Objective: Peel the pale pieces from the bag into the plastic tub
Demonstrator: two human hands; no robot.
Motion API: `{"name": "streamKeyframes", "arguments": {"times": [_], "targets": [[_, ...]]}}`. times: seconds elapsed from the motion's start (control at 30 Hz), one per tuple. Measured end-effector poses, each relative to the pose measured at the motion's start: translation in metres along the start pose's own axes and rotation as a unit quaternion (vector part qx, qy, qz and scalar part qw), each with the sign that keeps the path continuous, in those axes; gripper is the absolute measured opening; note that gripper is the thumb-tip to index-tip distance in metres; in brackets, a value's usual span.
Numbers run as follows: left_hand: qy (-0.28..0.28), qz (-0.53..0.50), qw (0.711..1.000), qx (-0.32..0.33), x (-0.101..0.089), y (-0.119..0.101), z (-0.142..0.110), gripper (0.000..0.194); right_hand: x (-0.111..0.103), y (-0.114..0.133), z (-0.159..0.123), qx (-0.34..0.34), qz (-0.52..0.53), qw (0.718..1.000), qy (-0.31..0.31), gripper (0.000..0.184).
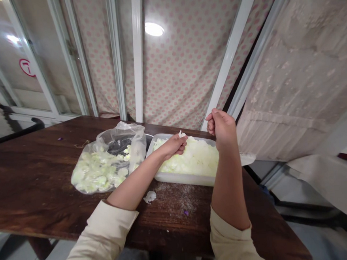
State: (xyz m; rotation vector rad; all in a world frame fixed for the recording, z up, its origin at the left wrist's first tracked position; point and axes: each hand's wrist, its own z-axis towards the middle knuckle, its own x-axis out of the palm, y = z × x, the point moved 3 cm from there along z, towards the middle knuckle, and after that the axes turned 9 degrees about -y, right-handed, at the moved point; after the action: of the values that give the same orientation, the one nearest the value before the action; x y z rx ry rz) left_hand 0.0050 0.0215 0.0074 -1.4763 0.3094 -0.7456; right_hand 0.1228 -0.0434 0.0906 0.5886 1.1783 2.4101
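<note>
A pale floret (181, 134) is pinched in the left hand's (175, 146) grip, above the heaped tub (184, 178). The right hand (221, 127) is raised, closed. A bag (100, 170) lies leftward on the surface (40, 183).

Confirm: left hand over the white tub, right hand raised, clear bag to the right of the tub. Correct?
No, the clear bag sits to the left of the white tub, as the head view shows; the left hand is over the tub and the right hand is raised.
</note>
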Motion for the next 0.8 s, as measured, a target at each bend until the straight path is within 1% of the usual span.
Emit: {"name": "streamKeyframes", "arguments": {"times": [0.1, 0.2, 0.3, 0.43, 0.6, 0.7, 0.8], "targets": [[-0.025, 0.003, 1.000, 0.002, -0.0024, 0.0001, 0.0010, 0.021, 0.0001, 0.0003, -0.0003, 0.000, -0.005, 1.000, 0.000, 0.032], [-0.042, 0.009, 0.999, -0.012, -0.0044, 0.0001, 0.0022, 0.027, 0.0003, 0.0005, -0.0005, -0.002, -0.010, 1.000, 0.002, 0.031], [-0.040, 0.005, 0.999, -0.024, -0.0033, 0.0002, 0.0022, 0.032, 0.0007, -0.0003, -0.0002, -0.002, -0.012, 1.000, 0.003, 0.032], [-0.023, 0.006, 1.000, -0.008, -0.0001, 0.0002, 0.0013, 0.032, 0.0011, -0.0017, 0.0002, 0.001, -0.020, 1.000, 0.006, 0.032], [-0.033, -0.012, 0.999, -0.016, -0.0006, -0.0004, 0.0013, 0.022, 0.0010, -0.0033, 0.0012, 0.001, -0.015, 1.000, 0.009, 0.032], [-0.053, 0.000, 0.998, -0.022, -0.0016, -0.0012, 0.0016, 0.026, 0.0011, -0.0039, 0.0016, 0.001, -0.016, 1.000, 0.011, 0.032], [-0.101, -0.004, 0.995, -0.010, -0.0038, -0.0028, 0.0019, 0.031, 0.0012, -0.0031, 0.0007, -0.001, -0.023, 1.000, 0.011, 0.031]]}}
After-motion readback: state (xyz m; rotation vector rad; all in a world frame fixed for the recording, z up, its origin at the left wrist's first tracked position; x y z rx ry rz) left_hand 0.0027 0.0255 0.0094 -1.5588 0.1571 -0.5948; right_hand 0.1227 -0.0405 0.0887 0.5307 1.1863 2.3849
